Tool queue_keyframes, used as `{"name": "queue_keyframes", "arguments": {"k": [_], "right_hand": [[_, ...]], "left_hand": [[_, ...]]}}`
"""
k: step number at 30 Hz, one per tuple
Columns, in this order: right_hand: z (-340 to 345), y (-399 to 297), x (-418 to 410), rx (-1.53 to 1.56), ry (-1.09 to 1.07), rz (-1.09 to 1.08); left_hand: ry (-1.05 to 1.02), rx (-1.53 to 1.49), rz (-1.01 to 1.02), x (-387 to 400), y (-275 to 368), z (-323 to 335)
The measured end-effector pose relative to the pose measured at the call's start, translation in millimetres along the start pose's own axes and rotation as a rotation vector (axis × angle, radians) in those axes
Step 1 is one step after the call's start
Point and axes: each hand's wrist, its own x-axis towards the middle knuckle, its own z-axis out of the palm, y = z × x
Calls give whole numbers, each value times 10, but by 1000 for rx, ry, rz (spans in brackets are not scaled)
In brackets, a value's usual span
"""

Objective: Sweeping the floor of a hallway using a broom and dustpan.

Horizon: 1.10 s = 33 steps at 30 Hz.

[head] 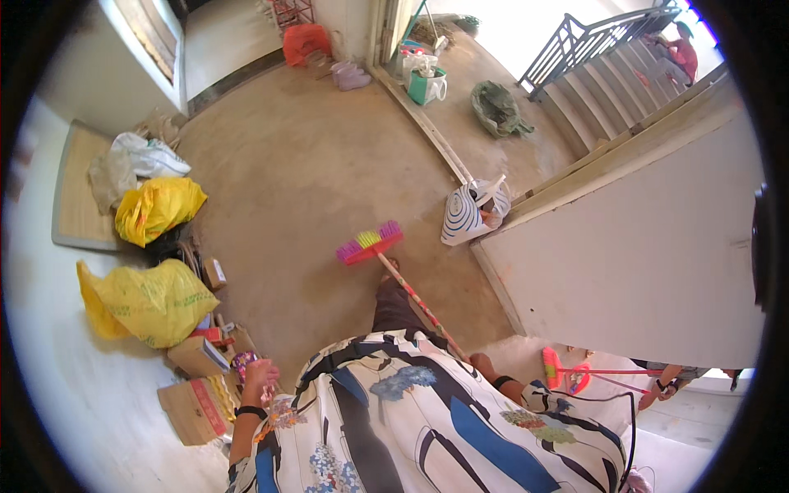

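My right hand point(484, 365) grips the end of a broom's patterned handle point(420, 303) at my right side. The broom head point(370, 243) has a red base with purple and yellow bristles and is over the concrete floor ahead of my foot point(393, 265). My left hand point(262, 374) hangs at my left side with its fingers curled, nearest to a purple patterned item point(243, 360) and cardboard boxes point(196, 409). Whether anything lies within those fingers is unclear.
Yellow bags point(154, 302) and a wooden board point(86, 185) line the left wall. A striped bag point(468, 212) stands by the door point(622, 246). Beyond the threshold are a green sack point(498, 110) and stairs with a seated person point(681, 55). Another person's hands point(662, 391) hold a red-handled broom point(607, 371).
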Motion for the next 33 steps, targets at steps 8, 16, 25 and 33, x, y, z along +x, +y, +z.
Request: {"name": "queue_keyframes", "arguments": {"k": [8,16,25,33], "right_hand": [[-1166,-1108,1874,486,-36,308],[-2050,-1403,3673,437,310,155],[-2017,-1637,4342,-737,-298,-254],[-1714,-2344,3695,826,-77,599]], "left_hand": [[-230,1608,1050,370,972,328],[-65,488,271,599,1726,799],[-172,827,416,1652,2708,299],[-301,784,638,2642,4726,-86]]}}
